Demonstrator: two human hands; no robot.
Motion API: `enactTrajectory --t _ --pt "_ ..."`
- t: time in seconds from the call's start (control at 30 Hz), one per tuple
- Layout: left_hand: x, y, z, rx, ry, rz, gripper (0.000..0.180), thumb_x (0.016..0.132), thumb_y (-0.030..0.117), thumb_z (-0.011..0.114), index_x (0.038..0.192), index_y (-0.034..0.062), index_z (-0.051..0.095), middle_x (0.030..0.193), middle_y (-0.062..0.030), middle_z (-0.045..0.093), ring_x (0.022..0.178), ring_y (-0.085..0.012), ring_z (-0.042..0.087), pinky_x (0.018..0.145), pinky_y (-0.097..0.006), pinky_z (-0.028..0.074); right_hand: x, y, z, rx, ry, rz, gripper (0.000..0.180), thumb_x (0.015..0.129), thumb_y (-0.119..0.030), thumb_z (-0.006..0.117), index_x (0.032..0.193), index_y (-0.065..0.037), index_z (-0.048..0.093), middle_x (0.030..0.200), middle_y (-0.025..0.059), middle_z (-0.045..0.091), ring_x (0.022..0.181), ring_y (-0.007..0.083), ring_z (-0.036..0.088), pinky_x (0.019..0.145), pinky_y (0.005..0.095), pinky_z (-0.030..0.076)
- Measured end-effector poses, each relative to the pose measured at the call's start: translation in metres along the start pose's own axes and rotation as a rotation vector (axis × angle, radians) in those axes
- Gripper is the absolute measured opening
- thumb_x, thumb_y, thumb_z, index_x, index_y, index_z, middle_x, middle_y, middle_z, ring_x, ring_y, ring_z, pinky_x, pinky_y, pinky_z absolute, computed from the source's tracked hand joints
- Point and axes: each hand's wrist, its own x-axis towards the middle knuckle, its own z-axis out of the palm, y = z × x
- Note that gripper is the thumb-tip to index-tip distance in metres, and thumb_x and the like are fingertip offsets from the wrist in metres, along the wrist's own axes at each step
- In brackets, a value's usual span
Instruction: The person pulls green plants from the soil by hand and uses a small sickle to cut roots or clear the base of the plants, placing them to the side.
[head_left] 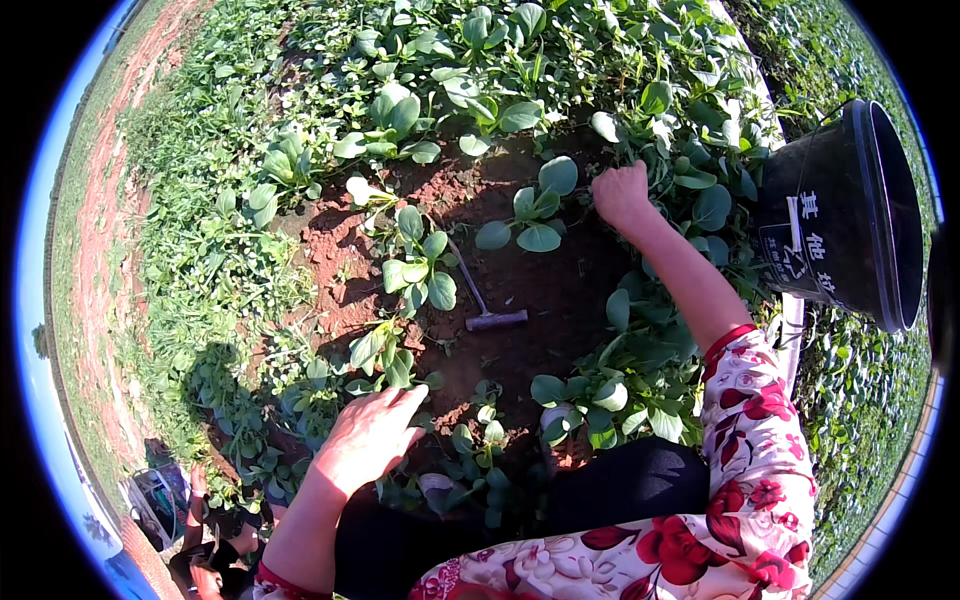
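Note:
My right hand (620, 195) is closed among low weeds and leaves at the right side of a dug patch of reddish soil (540, 285). What its fingers grip is hidden. Beside it stands a broad-leaved green seedling (540, 210). My left hand (372, 430) hovers low at the near left, its fingers stretched out and nothing visible in them. Its fingertips are close to a leafy plant (380, 350). Between the hands, a small hoe (497, 320) with a thin rod handle and a short crosswise head lies on the soil.
A black bucket (820, 210) with white markings leans at the right, by a pale bed edging (790, 345). Dense weeds (220, 200) and leafy greens surround the soil. At the lower left, another person's arm (195, 505) shows near a crate (155, 500).

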Motion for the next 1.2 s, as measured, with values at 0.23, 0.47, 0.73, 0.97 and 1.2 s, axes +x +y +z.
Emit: enactTrajectory --t 0.23,0.47,0.73,0.97,1.2 --pt "0.006 0.006 -0.002 -0.007 0.001 0.063 0.049 0.082 0.021 0.064 0.125 0.0047 0.046 0.106 -0.0190 0.058 0.098 -0.0367 0.057 0.086 -0.043 0.047 0.043 0.030 0.002 -0.192 0.399 -0.508 0.015 0.076 -0.020 0.057 0.081 -0.013 0.069 0.099 0.0016 0.061 0.100 0.0193 0.052 0.087 0.0330 0.039" --pt "0.009 0.005 0.001 0.011 0.004 0.042 0.049 0.082 0.021 0.063 0.125 0.0062 0.045 0.104 -0.0174 0.057 0.097 -0.0348 0.056 0.085 -0.042 0.046 0.106 0.010 0.004 -0.195 0.233 -0.570 0.033 0.089 -0.023 0.046 0.121 -0.023 0.054 0.126 0.0026 0.050 0.101 0.0249 0.059 0.082 0.0412 0.046" --pt "0.014 0.009 -0.004 -0.038 -0.068 -0.013 0.050 0.082 0.021 0.062 0.127 0.0073 0.045 0.107 -0.0164 0.056 0.100 -0.0350 0.055 0.086 -0.042 0.045 0.146 -0.011 0.002 -0.262 0.125 -0.434 0.033 0.088 -0.026 0.049 0.120 -0.022 0.056 0.134 0.0099 0.045 0.101 0.0256 0.061 0.076 0.0418 0.047" --pt "0.002 0.009 -0.008 -0.058 -0.072 -0.077 0.050 0.082 0.019 0.062 0.127 0.0069 0.045 0.107 -0.0172 0.056 0.099 -0.0360 0.056 0.085 -0.042 0.046 0.200 -0.068 0.038 -0.282 0.116 -0.383 0.023 0.080 -0.023 0.062 0.098 -0.010 0.068 0.101 0.0009 0.065 0.085 0.0187 0.064 0.063 0.0379 0.046" --pt "0.018 0.010 -0.007 -0.084 -0.070 0.012 0.051 0.081 0.018 0.063 0.128 0.0068 0.044 0.107 -0.0179 0.056 0.099 -0.0367 0.056 0.085 -0.043 0.046 0.263 -0.028 0.117 -0.511 -0.072 -0.102 0.021 0.081 -0.033 0.057 0.095 -0.020 0.063 0.080 -0.0058 0.060 0.077 0.0182 0.061 0.063 0.0417 0.043"
